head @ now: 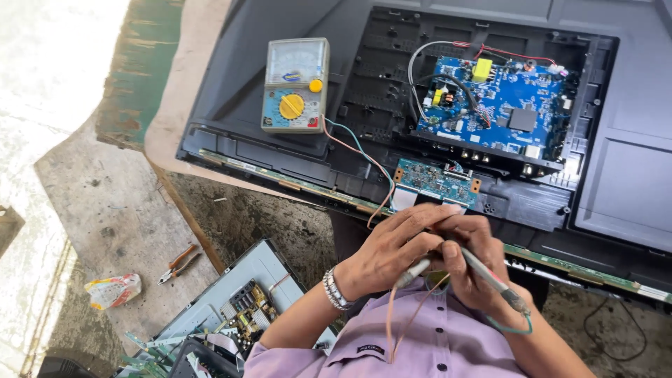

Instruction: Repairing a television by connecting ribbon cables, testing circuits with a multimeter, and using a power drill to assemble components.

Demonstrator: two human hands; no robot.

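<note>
**Two probes held together over an opened flat-panel set**

Rough concrete floor fills my view at nine o'clock, stained and littered, with orange-handled pliers [178, 264] and a crumpled plastic bag [112, 290] lying on it. From twelve to three o'clock I see the black plastic back of a flat-panel television [630, 175] lying face down on a brown wooden tabletop [185, 91], its cover off. A blue rectangular main circuit board [500, 105] sits inside it at about one o'clock, and a smaller teal driver board [435, 182] lies just below that, near the centre.

At eleven o'clock a grey analogue multimeter with a yellow dial [295, 85] rests on the television back. Its thin red and green test leads [360, 154] run down toward my hands.

My left hand [392, 252], with a metal bracelet [336, 288] on the wrist, is closed around a grey probe [413, 271]. My right hand [469, 269] is clamped on a second grey probe with a dark end [493, 280], which points toward four o'clock. Both hands touch each other at centre, just under the teal board and above my lilac buttoned shirt [420, 343].

At seven o'clock, another opened grey chassis with a green circuit board [245, 308] lies on the floor.
</note>
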